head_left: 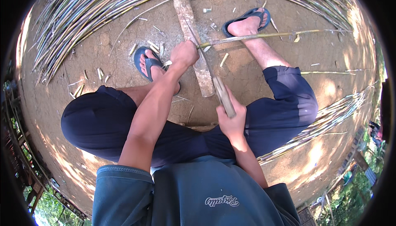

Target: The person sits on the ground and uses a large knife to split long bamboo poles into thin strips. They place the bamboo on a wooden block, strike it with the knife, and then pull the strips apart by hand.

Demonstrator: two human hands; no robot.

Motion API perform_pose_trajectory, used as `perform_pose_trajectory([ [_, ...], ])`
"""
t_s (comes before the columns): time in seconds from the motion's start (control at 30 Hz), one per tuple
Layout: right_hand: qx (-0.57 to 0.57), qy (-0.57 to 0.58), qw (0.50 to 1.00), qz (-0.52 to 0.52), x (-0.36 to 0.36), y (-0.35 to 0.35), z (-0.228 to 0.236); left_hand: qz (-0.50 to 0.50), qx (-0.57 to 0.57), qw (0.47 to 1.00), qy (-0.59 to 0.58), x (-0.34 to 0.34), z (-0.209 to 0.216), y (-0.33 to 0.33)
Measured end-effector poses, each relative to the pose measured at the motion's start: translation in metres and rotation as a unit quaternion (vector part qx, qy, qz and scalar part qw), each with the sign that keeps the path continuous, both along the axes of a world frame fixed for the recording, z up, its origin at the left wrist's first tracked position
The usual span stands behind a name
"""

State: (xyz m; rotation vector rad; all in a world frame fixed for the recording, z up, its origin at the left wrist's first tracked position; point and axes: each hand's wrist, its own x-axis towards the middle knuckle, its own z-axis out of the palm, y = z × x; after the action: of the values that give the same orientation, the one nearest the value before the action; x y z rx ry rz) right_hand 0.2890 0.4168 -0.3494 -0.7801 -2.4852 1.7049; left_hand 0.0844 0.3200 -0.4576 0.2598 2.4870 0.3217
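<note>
My left hand [184,54] is closed around the end of a long greenish cane pole [264,36], which runs off to the right across my right shin. That end of the pole lies over a weathered wooden log [203,74] on the ground between my feet. My right hand [232,121] grips the pale wooden handle of a handsaw [222,94]. The saw's long narrow blade slants up and left, crossing the pole right beside my left fingers. Whether its edge has entered the cane is too small to tell.
A thick spread of long cane poles [103,9] curves along the far side. Another bundle [330,114] lies at the right, behind my knee. Short cut cane pieces [100,73] and pale dust litter the dirt ground around my sandalled feet [149,63].
</note>
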Motion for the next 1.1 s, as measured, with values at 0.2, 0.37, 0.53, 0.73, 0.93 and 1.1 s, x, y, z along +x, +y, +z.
perform_pose_trajectory([
  [0.2,-0.005,-0.006,1.0,0.009,-0.012,-0.005,0.002,-0.017,-0.001,1.0,-0.003,-0.012,0.009,-0.003],
  [0.37,0.037,0.071,0.997,0.013,-0.015,0.002,0.003,0.008,0.002,1.0,-0.002,0.005,-0.011,-0.003],
  [0.53,-0.017,-0.042,0.999,0.015,-0.03,-0.002,0.005,0.012,-0.013,1.0,0.004,-0.017,0.001,-0.008],
  [0.73,-0.032,-0.012,0.999,0.009,-0.002,0.001,0.028,0.064,-0.024,0.998,-0.005,-0.04,0.001,-0.007],
  [0.93,0.001,0.033,0.999,0.033,0.012,-0.004,0.048,0.023,-0.032,0.998,0.056,-0.048,-0.015,-0.029],
  [1.1,0.007,-0.042,0.999,-0.025,-0.048,-0.002,-0.018,0.018,0.017,1.0,-0.006,-0.018,0.006,0.015],
])
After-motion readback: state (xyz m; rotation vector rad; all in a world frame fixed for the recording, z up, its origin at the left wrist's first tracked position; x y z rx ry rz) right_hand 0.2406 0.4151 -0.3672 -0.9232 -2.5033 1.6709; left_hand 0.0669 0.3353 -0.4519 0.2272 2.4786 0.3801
